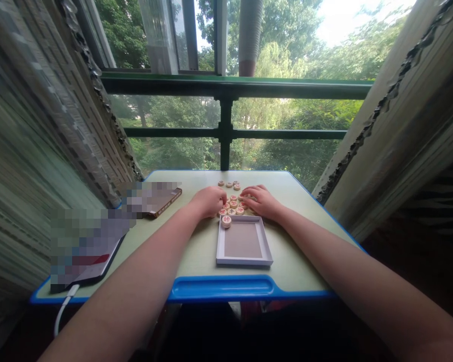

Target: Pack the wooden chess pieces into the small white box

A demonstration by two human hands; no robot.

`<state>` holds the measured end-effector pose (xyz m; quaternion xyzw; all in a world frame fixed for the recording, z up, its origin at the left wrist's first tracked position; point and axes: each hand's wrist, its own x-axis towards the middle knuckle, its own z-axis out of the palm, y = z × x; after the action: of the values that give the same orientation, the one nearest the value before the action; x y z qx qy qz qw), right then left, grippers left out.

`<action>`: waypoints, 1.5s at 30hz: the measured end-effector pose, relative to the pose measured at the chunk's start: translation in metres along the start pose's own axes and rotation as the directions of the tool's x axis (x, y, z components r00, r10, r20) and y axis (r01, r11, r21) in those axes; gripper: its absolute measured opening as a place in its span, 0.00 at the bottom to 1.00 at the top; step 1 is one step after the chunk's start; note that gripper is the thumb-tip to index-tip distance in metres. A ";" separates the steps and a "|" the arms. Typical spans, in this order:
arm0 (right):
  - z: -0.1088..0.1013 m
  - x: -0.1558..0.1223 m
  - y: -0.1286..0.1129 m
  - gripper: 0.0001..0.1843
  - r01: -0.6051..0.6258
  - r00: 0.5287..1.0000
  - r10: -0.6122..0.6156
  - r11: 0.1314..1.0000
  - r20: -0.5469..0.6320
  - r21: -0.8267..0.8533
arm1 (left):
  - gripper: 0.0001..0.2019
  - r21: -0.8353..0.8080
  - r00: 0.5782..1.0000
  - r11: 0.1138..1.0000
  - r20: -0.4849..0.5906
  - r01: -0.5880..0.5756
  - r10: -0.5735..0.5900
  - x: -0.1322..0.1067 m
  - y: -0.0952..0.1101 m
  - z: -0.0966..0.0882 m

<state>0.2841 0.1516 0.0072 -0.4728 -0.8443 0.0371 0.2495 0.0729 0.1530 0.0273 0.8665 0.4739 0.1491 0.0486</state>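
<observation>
Several round wooden chess pieces [232, 203] with red and dark marks lie in a loose heap on the far middle of the pale green table [294, 261]. My left hand [208, 201] rests at the heap's left side with its fingers curled in; what they hold is hidden. My right hand [260, 200] lies on the heap's right side, fingers bent over the pieces. Just in front of the heap stands a shallow white box [243, 260] with a grey floor. One piece [226, 220] sits in its far left corner.
A thin brown case [165, 200] lies at the table's far left, and a dark tablet [98, 266] with a white cable [62, 309] lies at the near left. The table has a blue rim with a groove [222, 287]. A green window rail [226, 131] stands behind; curtains flank both sides.
</observation>
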 end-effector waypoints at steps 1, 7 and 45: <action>-0.001 0.000 0.000 0.14 -0.008 1.000 0.008 1.000 -0.026 -0.004 | 0.13 0.001 1.000 1.000 0.001 -0.001 0.001 0.000 0.000 0.000; -0.002 -0.002 -0.002 0.15 0.014 1.000 -0.014 0.999 -0.003 -0.039 | 0.13 0.011 1.000 1.000 0.004 -0.010 0.010 0.000 0.000 0.000; -0.015 -0.008 -0.011 0.12 0.143 0.955 -0.086 0.972 -0.286 0.188 | 0.15 0.049 0.998 0.998 0.045 0.038 -0.040 -0.002 0.002 -0.007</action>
<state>0.2854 0.1362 0.0202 -0.3949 -0.8190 0.0438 0.4138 0.0718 0.1497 0.0338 0.8613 0.4929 0.1165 0.0414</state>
